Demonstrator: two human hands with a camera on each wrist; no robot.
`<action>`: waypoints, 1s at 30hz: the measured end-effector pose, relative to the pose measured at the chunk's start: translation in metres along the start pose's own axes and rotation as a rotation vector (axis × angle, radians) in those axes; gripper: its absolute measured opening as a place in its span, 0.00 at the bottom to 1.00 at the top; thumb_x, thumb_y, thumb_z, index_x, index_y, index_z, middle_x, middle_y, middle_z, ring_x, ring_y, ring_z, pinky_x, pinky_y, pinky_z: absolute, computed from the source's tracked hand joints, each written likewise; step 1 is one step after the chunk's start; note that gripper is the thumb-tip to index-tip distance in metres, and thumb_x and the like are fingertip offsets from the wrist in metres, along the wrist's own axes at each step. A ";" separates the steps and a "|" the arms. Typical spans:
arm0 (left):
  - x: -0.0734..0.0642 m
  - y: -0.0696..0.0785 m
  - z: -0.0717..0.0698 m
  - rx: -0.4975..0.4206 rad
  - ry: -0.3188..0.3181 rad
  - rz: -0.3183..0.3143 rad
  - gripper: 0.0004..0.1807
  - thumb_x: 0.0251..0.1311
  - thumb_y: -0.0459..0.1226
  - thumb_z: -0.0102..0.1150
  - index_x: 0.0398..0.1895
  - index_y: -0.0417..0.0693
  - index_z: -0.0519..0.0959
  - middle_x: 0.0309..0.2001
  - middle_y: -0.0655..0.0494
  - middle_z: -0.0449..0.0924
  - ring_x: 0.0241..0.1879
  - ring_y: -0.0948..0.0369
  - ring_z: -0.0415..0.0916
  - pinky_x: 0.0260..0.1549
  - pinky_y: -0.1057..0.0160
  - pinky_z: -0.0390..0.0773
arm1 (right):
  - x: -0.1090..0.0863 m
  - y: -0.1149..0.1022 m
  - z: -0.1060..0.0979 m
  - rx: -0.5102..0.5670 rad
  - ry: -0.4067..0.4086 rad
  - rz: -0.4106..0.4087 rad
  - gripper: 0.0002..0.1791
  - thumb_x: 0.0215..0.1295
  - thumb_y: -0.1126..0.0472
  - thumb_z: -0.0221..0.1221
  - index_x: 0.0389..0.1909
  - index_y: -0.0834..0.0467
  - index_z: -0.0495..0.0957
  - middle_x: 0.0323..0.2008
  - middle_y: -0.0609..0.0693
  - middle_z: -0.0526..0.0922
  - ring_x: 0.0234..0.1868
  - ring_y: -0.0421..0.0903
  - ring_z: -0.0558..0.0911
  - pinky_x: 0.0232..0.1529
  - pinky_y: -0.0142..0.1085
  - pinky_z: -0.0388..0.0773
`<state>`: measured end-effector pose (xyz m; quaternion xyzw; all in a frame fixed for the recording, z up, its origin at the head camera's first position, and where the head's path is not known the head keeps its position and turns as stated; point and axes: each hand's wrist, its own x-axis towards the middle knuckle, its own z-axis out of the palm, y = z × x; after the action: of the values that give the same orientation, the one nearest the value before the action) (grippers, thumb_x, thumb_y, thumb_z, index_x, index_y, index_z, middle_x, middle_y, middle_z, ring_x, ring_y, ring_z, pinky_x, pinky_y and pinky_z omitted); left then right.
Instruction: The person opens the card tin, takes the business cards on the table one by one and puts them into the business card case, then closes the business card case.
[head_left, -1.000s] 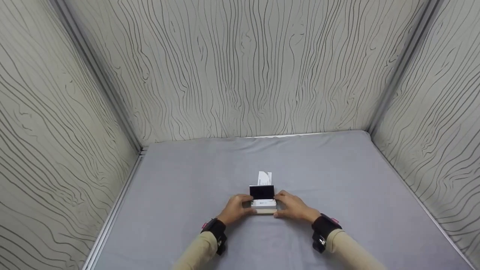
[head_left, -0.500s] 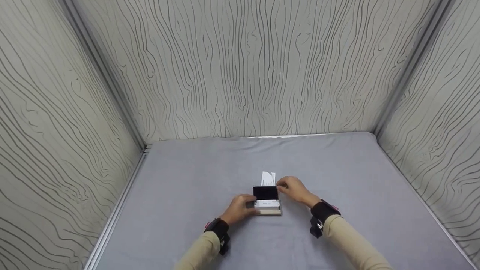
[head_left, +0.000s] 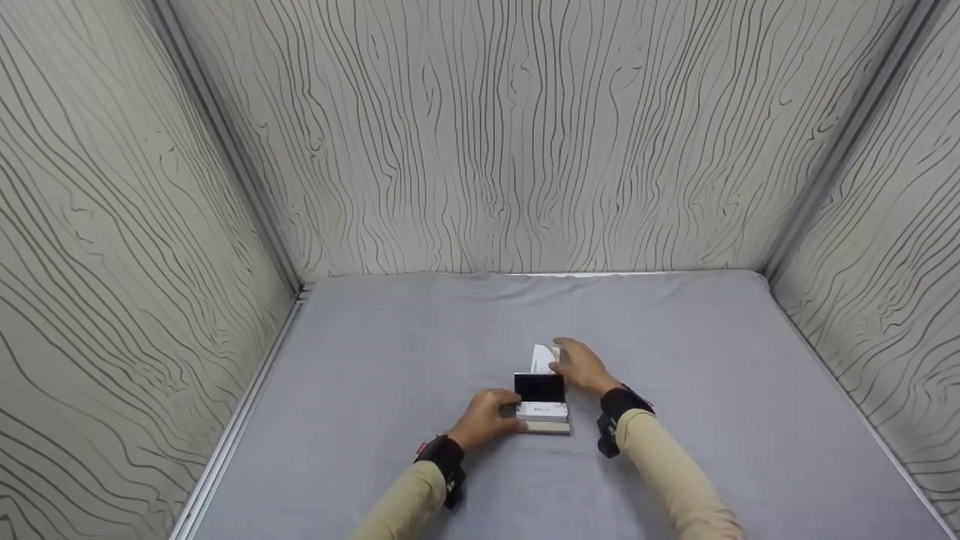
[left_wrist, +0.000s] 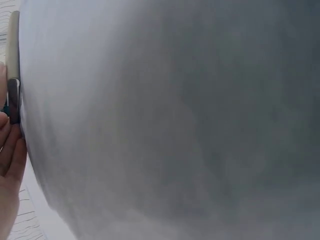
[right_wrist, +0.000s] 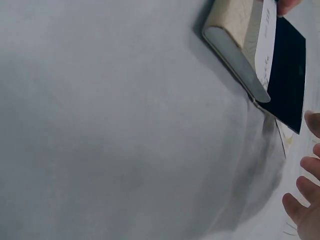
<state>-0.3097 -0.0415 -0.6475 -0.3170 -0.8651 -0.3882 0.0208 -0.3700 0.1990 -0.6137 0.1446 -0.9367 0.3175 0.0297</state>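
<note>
A small card case (head_left: 546, 428) stands on the grey cloth with its dark-lined lid (head_left: 539, 388) raised. Inside it lie white cards (head_left: 541, 409). My left hand (head_left: 484, 420) grips the case's left end, thumb in front and fingers behind; the left wrist view catches only part of this hand (left_wrist: 10, 170) at its edge. Behind the lid a loose white card (head_left: 543, 358) lies flat. My right hand (head_left: 583, 370) is at that card's right edge, thumb and fingers apart around it. In the right wrist view, my right hand's fingers (right_wrist: 310, 192) are spread, and their contact with the card is hidden.
Grey cloth (head_left: 405, 337) covers the table. Wood-patterned panels (head_left: 495, 150) rise behind it and on both sides, with metal rails (head_left: 232, 420) along the edges. Both wrists wear black straps (head_left: 442, 457) with small cameras.
My right hand has left the case's right side and moved up and away to the loose card behind it. My left hand keeps its grip on the case. The head view has shifted slightly.
</note>
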 end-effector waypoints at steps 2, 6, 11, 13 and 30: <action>0.000 -0.001 0.000 -0.003 0.000 -0.010 0.24 0.50 0.38 0.75 0.50 0.34 0.83 0.48 0.45 0.84 0.51 0.54 0.79 0.55 0.60 0.75 | 0.003 0.001 0.001 0.010 -0.015 0.029 0.27 0.63 0.67 0.64 0.60 0.74 0.70 0.59 0.71 0.74 0.63 0.67 0.70 0.66 0.55 0.63; 0.001 -0.001 0.000 -0.012 0.006 -0.022 0.25 0.51 0.38 0.75 0.50 0.34 0.82 0.48 0.45 0.84 0.52 0.54 0.79 0.56 0.59 0.74 | 0.006 0.001 0.003 0.025 -0.021 0.051 0.27 0.60 0.67 0.66 0.58 0.74 0.72 0.57 0.70 0.75 0.61 0.66 0.72 0.64 0.55 0.65; 0.000 0.000 0.001 -0.027 0.021 -0.013 0.24 0.51 0.38 0.75 0.50 0.33 0.82 0.48 0.45 0.84 0.52 0.54 0.79 0.56 0.59 0.75 | 0.011 0.005 0.006 -0.018 -0.026 0.063 0.28 0.56 0.65 0.70 0.56 0.71 0.74 0.54 0.68 0.77 0.58 0.64 0.74 0.60 0.56 0.68; 0.000 0.000 0.001 -0.033 0.023 -0.008 0.24 0.51 0.37 0.75 0.50 0.33 0.82 0.48 0.44 0.84 0.51 0.54 0.80 0.56 0.59 0.75 | 0.013 0.007 0.006 -0.040 -0.040 0.068 0.30 0.55 0.64 0.70 0.58 0.70 0.73 0.54 0.68 0.76 0.58 0.65 0.74 0.60 0.57 0.68; -0.001 -0.003 0.003 0.004 0.012 -0.024 0.24 0.52 0.41 0.74 0.50 0.36 0.83 0.48 0.48 0.84 0.52 0.56 0.79 0.55 0.60 0.75 | 0.018 0.011 0.009 -0.118 -0.042 0.050 0.30 0.52 0.64 0.72 0.56 0.67 0.74 0.53 0.66 0.75 0.56 0.68 0.73 0.54 0.62 0.69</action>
<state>-0.3103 -0.0415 -0.6518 -0.3041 -0.8694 -0.3887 0.0221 -0.3902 0.1971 -0.6242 0.1257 -0.9575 0.2593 0.0107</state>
